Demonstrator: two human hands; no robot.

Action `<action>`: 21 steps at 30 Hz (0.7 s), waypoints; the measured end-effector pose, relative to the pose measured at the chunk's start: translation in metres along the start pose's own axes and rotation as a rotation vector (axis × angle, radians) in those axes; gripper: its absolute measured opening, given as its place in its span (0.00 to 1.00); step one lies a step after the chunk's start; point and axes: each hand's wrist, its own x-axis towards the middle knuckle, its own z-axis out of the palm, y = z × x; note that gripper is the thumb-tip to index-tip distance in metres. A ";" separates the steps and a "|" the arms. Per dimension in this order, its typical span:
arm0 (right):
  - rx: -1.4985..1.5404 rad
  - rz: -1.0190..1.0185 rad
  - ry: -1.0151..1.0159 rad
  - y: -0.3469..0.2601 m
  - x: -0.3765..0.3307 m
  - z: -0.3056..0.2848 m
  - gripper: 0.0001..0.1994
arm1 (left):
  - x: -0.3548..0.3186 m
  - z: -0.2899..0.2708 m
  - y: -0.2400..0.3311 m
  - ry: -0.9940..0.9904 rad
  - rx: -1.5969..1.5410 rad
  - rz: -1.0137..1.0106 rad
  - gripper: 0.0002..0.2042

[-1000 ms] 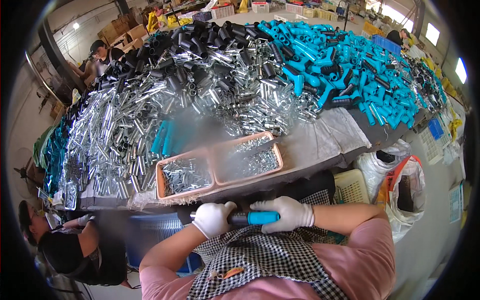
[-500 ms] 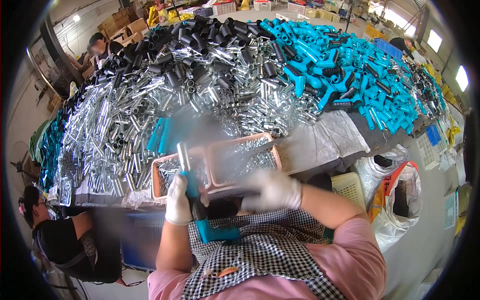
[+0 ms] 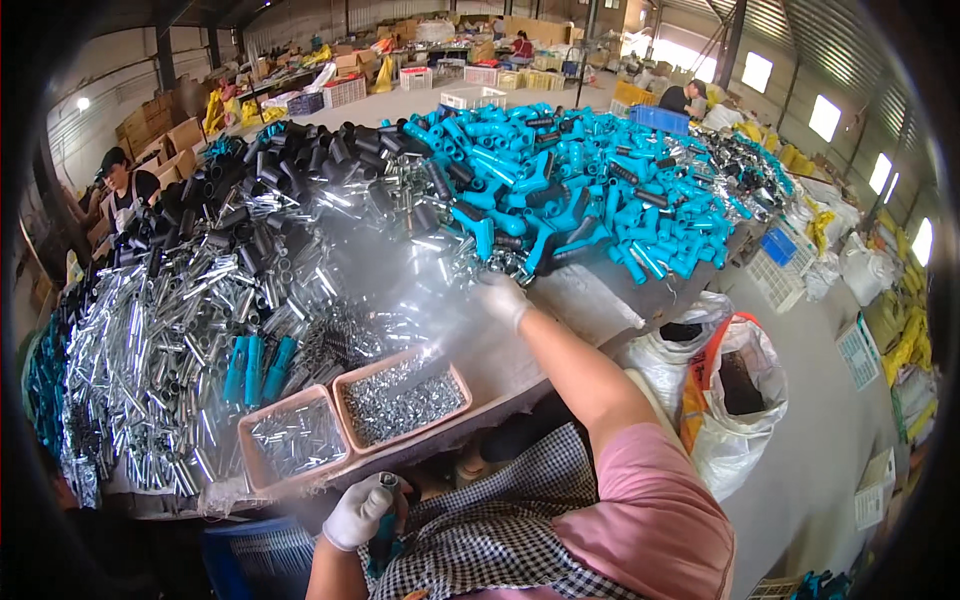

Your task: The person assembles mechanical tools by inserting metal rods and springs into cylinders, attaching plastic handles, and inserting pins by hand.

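Low in front of my apron, my left hand (image 3: 358, 516), in a white glove, is closed around a teal-and-black pistol-shaped handle (image 3: 383, 550). Its metal upper end (image 3: 388, 481) points up toward me. My right hand (image 3: 500, 300), also gloved, is stretched far forward to the edge of the heap of small metal tube parts (image 3: 485, 268), just below the pile of teal plastic housings (image 3: 560, 190). Its fingertips are blurred, so whether they grip anything does not show. Two pinkish trays stand between the hands: one with metal pins (image 3: 250, 470), one with small metal pieces (image 3: 467, 402).
Black sleeves (image 3: 300, 160) and shiny metal tubes (image 3: 130, 350) cover the table's left. Several teal tubes (image 3: 254, 370) lie behind the trays. White sacks (image 3: 750, 440) stand on the right floor; a blue crate (image 3: 255, 550) is below the table. Co-workers (image 3: 130, 185) are farther off.
My view has turned to the right. The right hand has gone from beside the trays out to the metal parts. The left hand has lowered, still holding the handle, now seen more end-on.
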 end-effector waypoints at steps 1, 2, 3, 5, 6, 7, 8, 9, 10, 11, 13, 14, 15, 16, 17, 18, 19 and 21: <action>0.472 0.157 -0.032 -0.022 -0.016 0.009 0.14 | -0.004 -0.001 0.000 0.025 -0.007 0.006 0.35; 0.591 0.114 -0.079 -0.037 -0.032 0.009 0.14 | -0.006 0.003 0.004 0.091 0.000 -0.006 0.32; 0.698 0.075 -0.112 -0.049 -0.050 0.000 0.14 | -0.003 0.007 0.008 0.138 0.004 -0.013 0.29; 0.892 0.121 -0.355 -0.093 -0.093 -0.021 0.13 | 0.005 0.012 0.016 0.158 0.009 0.007 0.22; 0.669 -0.118 -0.384 -0.115 -0.111 -0.033 0.13 | 0.010 0.014 0.022 0.163 0.020 0.014 0.16; 0.440 -0.345 -0.407 -0.135 -0.129 -0.041 0.13 | 0.016 0.017 0.028 0.149 0.114 0.031 0.13; 0.513 -0.417 -0.438 -0.153 -0.147 -0.042 0.11 | 0.019 0.020 0.022 0.136 0.113 0.030 0.13; 0.510 -0.517 -0.499 -0.168 -0.161 -0.040 0.09 | 0.021 0.022 0.013 0.127 0.155 0.048 0.13; 0.584 -0.536 -0.621 -0.181 -0.173 -0.041 0.07 | 0.023 0.026 0.005 0.113 0.196 0.067 0.12; 0.593 -0.583 -0.689 -0.186 -0.181 -0.035 0.06 | 0.024 0.029 0.004 0.088 0.198 0.049 0.13; 0.521 -0.565 -0.803 -0.193 -0.198 -0.026 0.05 | 0.022 0.039 0.005 0.058 0.210 0.014 0.16; 0.528 -0.523 -0.861 -0.187 -0.208 -0.012 0.05 | 0.020 0.044 0.003 0.047 0.181 -0.017 0.17; 0.511 -0.531 -0.814 -0.183 -0.219 0.002 0.05 | 0.020 0.047 -0.004 0.054 0.247 -0.011 0.19; 0.500 -0.533 -0.767 -0.183 -0.229 0.011 0.05 | 0.018 0.048 -0.008 0.105 0.344 0.044 0.16; 0.552 -0.530 -0.688 -0.180 -0.235 0.014 0.06 | 0.019 0.046 -0.017 0.120 0.342 0.098 0.13; 0.510 -0.476 -0.586 -0.181 -0.241 0.016 0.06 | 0.017 0.040 -0.028 0.148 0.337 0.138 0.11; 0.491 -0.451 -0.492 -0.176 -0.241 0.019 0.06 | 0.021 0.036 -0.032 0.179 0.406 0.186 0.10; 0.374 -0.452 -0.379 -0.173 -0.226 0.009 0.03 | 0.034 0.027 -0.008 0.227 0.529 0.300 0.07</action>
